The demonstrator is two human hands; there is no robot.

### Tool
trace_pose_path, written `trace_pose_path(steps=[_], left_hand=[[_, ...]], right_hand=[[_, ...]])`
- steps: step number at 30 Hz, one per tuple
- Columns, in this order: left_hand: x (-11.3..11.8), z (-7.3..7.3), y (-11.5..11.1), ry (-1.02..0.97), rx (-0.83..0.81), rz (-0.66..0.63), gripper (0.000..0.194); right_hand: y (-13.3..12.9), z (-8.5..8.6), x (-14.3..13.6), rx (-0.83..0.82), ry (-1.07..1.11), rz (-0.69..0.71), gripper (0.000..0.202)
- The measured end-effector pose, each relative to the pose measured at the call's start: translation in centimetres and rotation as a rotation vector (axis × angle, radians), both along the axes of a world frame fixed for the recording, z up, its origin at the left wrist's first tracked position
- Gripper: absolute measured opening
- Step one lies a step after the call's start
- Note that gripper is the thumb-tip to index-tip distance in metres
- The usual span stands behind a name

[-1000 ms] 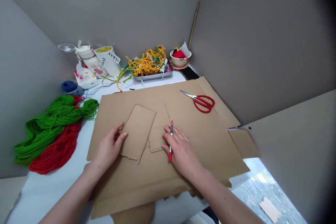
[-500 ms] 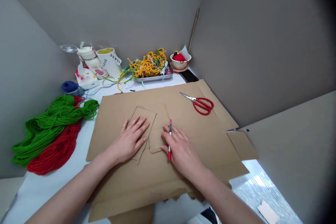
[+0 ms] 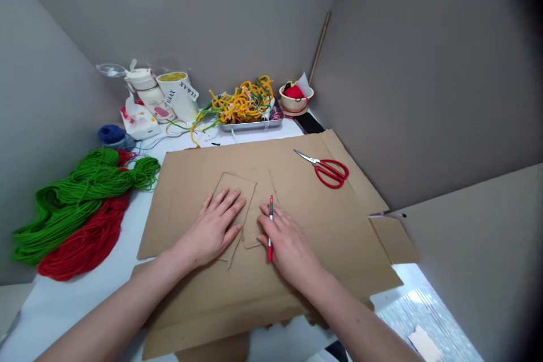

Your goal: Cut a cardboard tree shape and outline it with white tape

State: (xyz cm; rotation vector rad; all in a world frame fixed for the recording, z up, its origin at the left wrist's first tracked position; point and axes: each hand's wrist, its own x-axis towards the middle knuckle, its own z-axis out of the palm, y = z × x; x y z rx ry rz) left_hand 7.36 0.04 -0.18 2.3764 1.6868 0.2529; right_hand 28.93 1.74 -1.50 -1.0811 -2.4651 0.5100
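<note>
My left hand (image 3: pixel 218 229) lies flat with fingers spread on a small cut cardboard piece (image 3: pixel 240 184), which rests tilted on a large cardboard sheet (image 3: pixel 190 305). My right hand (image 3: pixel 286 237) holds a pen (image 3: pixel 270 232) with a red end between thumb and index finger, its other fingers resting on the cardboard. Between the hands, partly under the right one, shows a second four-sided outline; whether it is a loose piece or a drawn line I cannot tell. Red-handled scissors (image 3: pixel 328 171) lie on the sheet, up and right of my right hand.
Green yarn (image 3: pixel 72 203) and red yarn (image 3: pixel 85 243) lie at the left, near a blue yarn ball (image 3: pixel 111 134). At the back stand a bottle (image 3: pixel 148 93), a white container (image 3: pixel 180 104), a tray (image 3: pixel 252 125) of yellow yarn and a bowl (image 3: pixel 296 103). A phone (image 3: pixel 309 123) lies beside the bowl.
My left hand has shifted slightly right with the small cardboard piece under it. My right hand, still holding the pen, has moved a little left, and the pen now leans slightly differently.
</note>
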Motion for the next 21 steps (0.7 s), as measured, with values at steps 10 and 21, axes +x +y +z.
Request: trace_pose_path(steps=[10,21], left_hand=[[0.37,0.08,0.12,0.008,-0.036,-0.027,0.052],[-0.23,-0.37,0.51,0.016,-0.036,-0.05,0.051]], right_hand=[[0.01,-0.13,-0.02,0.0,-0.031,0.0,0.023],[-0.05,-0.13,-0.05,0.003,-0.077,-0.003,0.022]])
